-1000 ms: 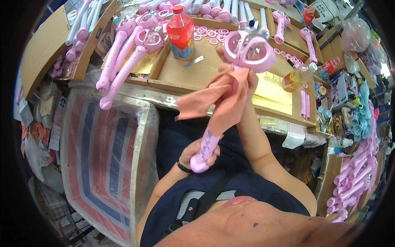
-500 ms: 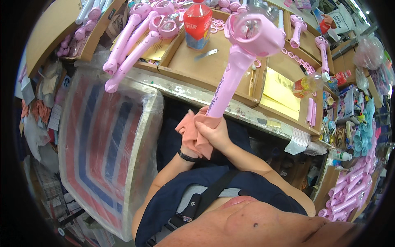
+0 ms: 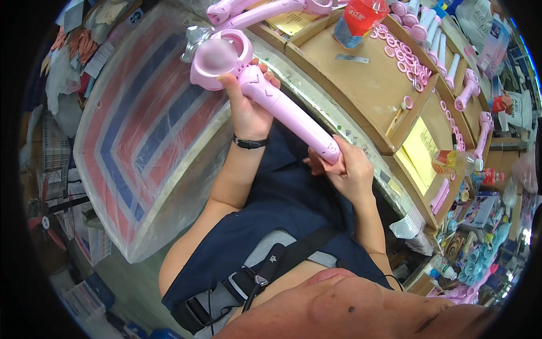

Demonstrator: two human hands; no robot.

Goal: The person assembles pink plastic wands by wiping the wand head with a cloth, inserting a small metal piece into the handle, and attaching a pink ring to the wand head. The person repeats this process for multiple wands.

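A pink toy wand (image 3: 293,121) with a round, ring-framed head slants across in front of me, its head to the upper left and its handle end to the lower right. My left hand (image 3: 252,113) is closed around the neck just below the head, thumb on the near side. At the handle's end, my right hand (image 3: 354,169) grips the wand. A little salmon-coloured cloth (image 3: 334,168) shows between that hand and the handle; most of it is hidden. A shiny clear part (image 3: 197,38) sticks out beside the head.
A plastic-wrapped striped panel (image 3: 132,135) stands at my left. Cardboard trays (image 3: 327,70) on the bench hold pink rings (image 3: 403,59), a metal strip (image 3: 353,59) and yellow paper (image 3: 419,155). A red-labelled bottle (image 3: 357,22) stands in one; another bottle (image 3: 449,162) is farther right.
The wand has swung from pointing away to slanting left. My left hand has moved from the cloth at the handle end up to the neck. The view has turned left.
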